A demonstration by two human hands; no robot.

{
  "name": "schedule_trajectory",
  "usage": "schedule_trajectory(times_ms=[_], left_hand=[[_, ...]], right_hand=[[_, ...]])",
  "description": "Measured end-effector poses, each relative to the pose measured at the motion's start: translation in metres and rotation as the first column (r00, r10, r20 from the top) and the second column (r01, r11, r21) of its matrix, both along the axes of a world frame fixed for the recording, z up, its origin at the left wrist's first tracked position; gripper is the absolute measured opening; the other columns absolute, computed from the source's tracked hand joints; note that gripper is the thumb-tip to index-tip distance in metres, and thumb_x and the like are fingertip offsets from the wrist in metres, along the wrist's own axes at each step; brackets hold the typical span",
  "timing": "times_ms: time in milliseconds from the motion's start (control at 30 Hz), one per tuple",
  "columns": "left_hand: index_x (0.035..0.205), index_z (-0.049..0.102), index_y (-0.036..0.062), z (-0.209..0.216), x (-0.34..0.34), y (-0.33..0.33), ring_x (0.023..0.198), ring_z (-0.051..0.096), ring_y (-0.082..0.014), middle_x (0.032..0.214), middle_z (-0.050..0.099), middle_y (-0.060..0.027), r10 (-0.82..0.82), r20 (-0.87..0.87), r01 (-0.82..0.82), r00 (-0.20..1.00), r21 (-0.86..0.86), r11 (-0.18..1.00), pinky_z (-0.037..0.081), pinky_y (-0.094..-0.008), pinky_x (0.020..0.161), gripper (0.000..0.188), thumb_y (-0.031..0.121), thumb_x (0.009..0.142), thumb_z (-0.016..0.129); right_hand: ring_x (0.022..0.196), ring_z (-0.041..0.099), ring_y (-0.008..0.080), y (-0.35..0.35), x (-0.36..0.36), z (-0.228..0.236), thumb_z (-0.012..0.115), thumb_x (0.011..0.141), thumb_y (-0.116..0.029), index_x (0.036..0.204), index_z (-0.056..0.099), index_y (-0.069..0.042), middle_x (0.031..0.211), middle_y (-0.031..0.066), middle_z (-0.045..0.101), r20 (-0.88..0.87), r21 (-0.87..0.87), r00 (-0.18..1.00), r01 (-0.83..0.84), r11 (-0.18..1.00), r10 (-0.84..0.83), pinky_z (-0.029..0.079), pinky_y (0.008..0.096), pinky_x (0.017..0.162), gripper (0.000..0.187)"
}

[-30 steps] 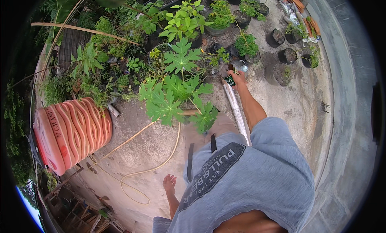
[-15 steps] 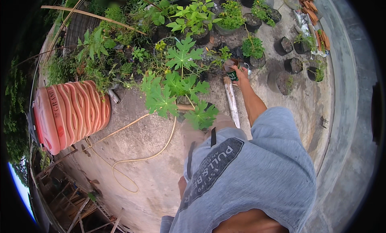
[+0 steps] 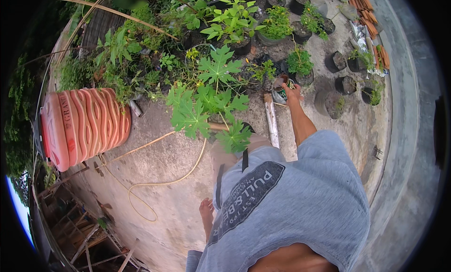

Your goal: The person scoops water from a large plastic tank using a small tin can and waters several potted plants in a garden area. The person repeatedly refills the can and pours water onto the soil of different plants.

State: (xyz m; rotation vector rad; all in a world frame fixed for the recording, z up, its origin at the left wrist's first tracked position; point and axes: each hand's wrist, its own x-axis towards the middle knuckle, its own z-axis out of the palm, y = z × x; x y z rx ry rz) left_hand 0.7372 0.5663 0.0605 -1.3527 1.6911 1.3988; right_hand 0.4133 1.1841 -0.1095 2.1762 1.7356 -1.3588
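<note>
One can [image 3: 279,90], probably light, stiff and best held round its side, is gripped in the right hand [image 3: 294,91] near the white pole [image 3: 271,122], the left hand [image 3: 206,207] hanging loose, apparently empty.

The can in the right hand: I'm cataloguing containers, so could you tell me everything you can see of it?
The can looks small, rounded and probably metal, with dark green on its side, pale marks and some brown towards its upper part. The right hand grips it from the right, fingers hiding part of it. It is near the far end of a whitish pole. Its contents, exact tilt and any ground contact are unclear.
</note>
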Motion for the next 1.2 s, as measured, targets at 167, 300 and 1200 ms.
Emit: schedule_trajectory(times_ms=[167, 300, 1200], left_hand=[[0.128, 0.056, 0.0067, -0.009, 0.022, -0.005, 0.096, 0.062, -0.0217, 0.11, 0.065, -0.0092, -0.031, -0.114, 0.042, 0.993, 0.095, 0.995, 0.049, -0.0362, 0.083, 0.041, 0.034, 0.098, 0.056], [0.118, 0.062, 0.0029, -0.004, 0.023, 0.017, 0.091, 0.063, -0.0172, 0.103, 0.068, -0.0073, 0.15, -0.158, -0.11, 0.976, 0.237, 0.965, 0.05, -0.0317, 0.081, 0.033, 0.029, 0.1, 0.054], [0.109, 0.066, -0.0022, -0.019, 0.013, 0.02, 0.084, 0.064, -0.0134, 0.094, 0.069, -0.0071, 0.102, -0.311, -0.053, 0.945, 0.162, 0.985, 0.051, -0.0287, 0.075, 0.025, 0.019, 0.099, 0.056]], right_hand=[[0.124, 0.043, 0.0395, -0.007, -0.014, 0.021, 0.09, 0.063, -0.038, 0.142, 0.04, -0.026, 0.149, 0.0227, 0.015, -0.015, -0.057, 0.999, 0.029, 0.998, -0.03, 0.053, 0.0552, 0.088, 0.094], [0.128, 0.042, 0.0392, -0.012, -0.023, 0.047, 0.089, 0.065, -0.038, 0.143, 0.037, -0.024, 0.151, 0.0209, 0.014, -0.141, -0.204, 0.982, 0.092, 0.975, -0.122, 0.052, 0.0565, 0.092, 0.095], [0.128, 0.043, 0.0415, -0.017, -0.009, 0.032, 0.087, 0.068, -0.039, 0.145, 0.032, -0.023, 0.15, 0.0206, 0.02, -0.183, -0.289, 0.973, 0.083, 0.954, -0.14, 0.052, 0.0584, 0.091, 0.095]])
